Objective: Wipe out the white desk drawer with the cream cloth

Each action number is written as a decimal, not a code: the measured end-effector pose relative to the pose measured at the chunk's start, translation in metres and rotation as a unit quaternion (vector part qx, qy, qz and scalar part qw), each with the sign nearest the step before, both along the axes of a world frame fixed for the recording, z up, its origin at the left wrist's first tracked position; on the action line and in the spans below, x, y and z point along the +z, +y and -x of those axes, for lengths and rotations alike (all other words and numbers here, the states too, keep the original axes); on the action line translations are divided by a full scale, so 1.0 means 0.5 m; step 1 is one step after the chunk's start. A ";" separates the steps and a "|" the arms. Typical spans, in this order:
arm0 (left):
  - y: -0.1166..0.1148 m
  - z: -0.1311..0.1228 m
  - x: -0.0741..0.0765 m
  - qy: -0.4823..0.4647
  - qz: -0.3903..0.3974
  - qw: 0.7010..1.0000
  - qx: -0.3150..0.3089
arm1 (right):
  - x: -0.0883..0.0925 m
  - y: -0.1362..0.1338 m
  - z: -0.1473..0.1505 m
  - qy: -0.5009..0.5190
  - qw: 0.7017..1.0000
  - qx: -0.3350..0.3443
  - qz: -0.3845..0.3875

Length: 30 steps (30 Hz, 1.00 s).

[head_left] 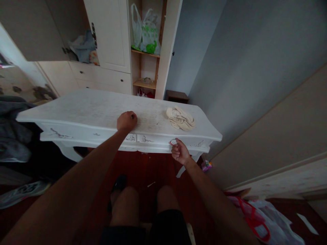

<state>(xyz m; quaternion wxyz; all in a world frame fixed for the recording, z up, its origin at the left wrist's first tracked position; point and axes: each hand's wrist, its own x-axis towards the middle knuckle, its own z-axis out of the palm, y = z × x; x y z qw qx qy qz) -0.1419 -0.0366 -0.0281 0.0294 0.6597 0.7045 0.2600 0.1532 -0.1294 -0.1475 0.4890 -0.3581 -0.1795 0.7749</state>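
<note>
A white table with drawers (pixel 84 110) stands before me, its top marked with grey smudges. My left hand (pixel 127 121) rests on the tabletop near the front edge, curled into a fist. A small dark spot shows within its fingers; I cannot make out whether it is an object. My right hand (pixel 180 152) is at the right drawer front (pixel 158 139), thumb and fingers pinching a small white oval piece (pixel 174 142). Whether that piece is fixed to the drawer cannot be seen. A crumpled cream cloth (pixel 181 118) lies on the tabletop above my right hand.
Behind the table is a white wardrobe (pixel 114 41) with open doors and a plastic bag (pixel 150 34) on a shelf. A grey wall (pixel 245 68) runs along the right. Plastic bags (pixel 270 221) lie at lower right, and a pink packet (pixel 206 165) sits by the wall.
</note>
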 end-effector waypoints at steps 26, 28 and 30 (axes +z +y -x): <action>0.003 0.000 -0.003 0.006 -0.009 1.000 0.014 | -0.006 -0.291 0.055 -0.008 0.998 -0.036 -0.048; 0.001 -0.001 -0.001 0.005 -0.005 1.000 0.014 | -0.001 -0.322 0.066 -0.012 0.998 -0.046 -0.040; -0.001 -0.002 0.001 0.001 0.001 1.000 0.013 | 0.000 -0.350 0.076 -0.015 0.998 -0.053 -0.035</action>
